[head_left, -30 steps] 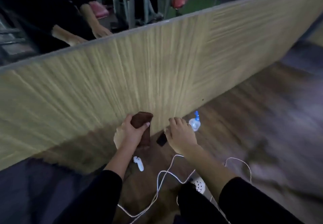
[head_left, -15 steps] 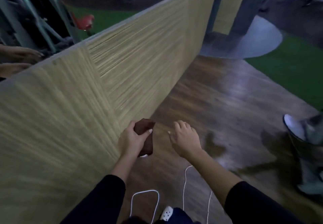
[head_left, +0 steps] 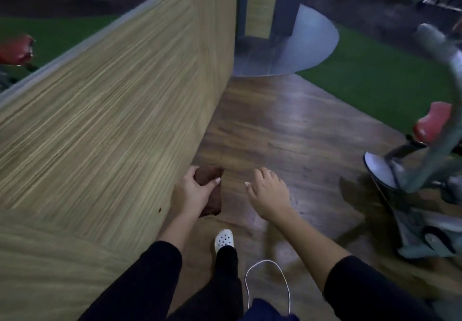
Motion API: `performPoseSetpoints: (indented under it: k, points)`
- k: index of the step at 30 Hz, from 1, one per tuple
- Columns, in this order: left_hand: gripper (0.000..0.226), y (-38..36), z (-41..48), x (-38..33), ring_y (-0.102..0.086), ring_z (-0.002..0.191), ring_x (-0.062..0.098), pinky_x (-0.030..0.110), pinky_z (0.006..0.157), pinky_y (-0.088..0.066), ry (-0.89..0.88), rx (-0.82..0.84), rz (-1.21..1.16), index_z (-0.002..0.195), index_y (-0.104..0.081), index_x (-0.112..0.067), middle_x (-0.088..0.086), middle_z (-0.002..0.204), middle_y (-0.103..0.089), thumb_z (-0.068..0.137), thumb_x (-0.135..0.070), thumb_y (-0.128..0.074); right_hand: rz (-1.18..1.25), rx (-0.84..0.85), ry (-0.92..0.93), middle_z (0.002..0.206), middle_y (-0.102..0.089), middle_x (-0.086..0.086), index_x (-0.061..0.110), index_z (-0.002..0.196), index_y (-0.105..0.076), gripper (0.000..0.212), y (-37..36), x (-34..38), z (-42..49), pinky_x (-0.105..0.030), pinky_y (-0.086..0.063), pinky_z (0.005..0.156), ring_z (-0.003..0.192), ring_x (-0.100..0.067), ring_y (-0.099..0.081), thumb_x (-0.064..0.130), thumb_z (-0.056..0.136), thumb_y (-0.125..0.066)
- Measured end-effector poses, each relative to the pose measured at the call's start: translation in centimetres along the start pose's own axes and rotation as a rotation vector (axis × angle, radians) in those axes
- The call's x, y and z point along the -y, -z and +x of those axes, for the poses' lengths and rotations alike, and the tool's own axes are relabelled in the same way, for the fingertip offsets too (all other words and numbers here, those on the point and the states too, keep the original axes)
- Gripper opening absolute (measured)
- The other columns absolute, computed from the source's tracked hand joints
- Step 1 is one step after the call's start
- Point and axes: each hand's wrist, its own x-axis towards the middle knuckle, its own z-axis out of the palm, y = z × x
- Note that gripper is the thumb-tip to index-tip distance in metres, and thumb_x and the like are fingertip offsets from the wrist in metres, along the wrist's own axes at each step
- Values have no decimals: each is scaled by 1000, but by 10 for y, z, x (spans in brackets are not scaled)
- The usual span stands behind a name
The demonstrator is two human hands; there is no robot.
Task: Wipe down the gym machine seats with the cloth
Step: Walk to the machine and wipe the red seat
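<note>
My left hand (head_left: 192, 191) is shut on a folded dark brown cloth (head_left: 212, 195), held in front of me beside the wooden partition. My right hand (head_left: 268, 191) hangs open a little to the right, fingers spread, holding nothing. At the right edge stands a grey gym machine (head_left: 425, 170) with a red seat pad (head_left: 433, 121); it is well apart from both hands. Another red seat (head_left: 15, 50) shows in the mirror strip at the upper left.
A long light-wood partition (head_left: 112, 110) runs along my left. Dark wooden floor (head_left: 287, 125) stretches ahead to a grey round mat (head_left: 315, 40) and green turf (head_left: 375, 70). My white clog (head_left: 223, 240) and a white cable (head_left: 267, 280) are below.
The view has swung right and away from the floor items by the partition. The spray bottle and small objects are out of view. The gym machine has come further into view at right.
</note>
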Motion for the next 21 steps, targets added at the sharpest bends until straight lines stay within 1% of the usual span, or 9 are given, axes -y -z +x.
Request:
performPoseSetpoints:
  k: [2, 5, 8, 10, 12, 16, 21]
  points:
    - [36, -16, 47, -17, -51, 70, 16, 25, 51, -30, -23, 23, 0, 84, -53, -30, -7, 80, -61, 68, -54, -74, -13, -6, -35, 127, -52, -10, 11, 115, -49, 38, 3, -10, 45, -41, -39, 90, 117, -29, -46, 41, 97, -37]
    - [38, -36, 118, -47, -55, 73, 19, 26, 55, -33, -41, 48, 26, 88, -54, -32, -5, 85, -64, 66, -57, -73, -7, 11, -82, 128, -51, -10, 10, 118, -48, 39, 12, -24, 113, -40, -39, 90, 118, -30, -46, 42, 97, -37]
    - [41, -53, 186, -82, -54, 76, 19, 27, 60, -37, -54, 84, 9, 95, -57, -30, -7, 83, -59, 67, -54, -75, -1, -15, -123, 123, -53, -11, 9, 115, -49, 37, 25, -38, 183, -39, -39, 87, 113, -30, -48, 40, 97, -38]
    - [40, -66, 229, -102, -56, 78, 21, 27, 61, -37, -76, 106, 13, 92, -55, -30, -7, 82, -57, 67, -54, -75, 3, -30, -155, 125, -53, -10, 10, 121, -49, 40, 33, -48, 225, -38, -39, 88, 116, -30, -47, 40, 97, -37]
    - [40, -80, 268, -118, -61, 81, 24, 28, 59, -38, -110, 114, 42, 87, -54, -30, -4, 84, -63, 66, -57, -74, 14, -25, -190, 126, -53, -10, 12, 125, -48, 42, 36, -60, 260, -39, -39, 89, 118, -29, -47, 40, 97, -37]
    - [40, -113, 339, -149, -61, 84, 23, 28, 61, -40, -125, 154, 19, 90, -57, -31, -4, 90, -67, 65, -57, -74, 30, -17, -261, 122, -54, -11, 11, 119, -50, 38, 38, -89, 327, -41, -40, 87, 113, -30, -48, 40, 97, -37]
    - [44, -172, 431, -194, -63, 86, 23, 30, 64, -45, -149, 190, 24, 93, -56, -34, -5, 91, -68, 62, -61, -72, 46, -1, -296, 124, -52, -11, 9, 118, -49, 38, 42, -136, 424, -41, -40, 89, 114, -30, -47, 39, 97, -37]
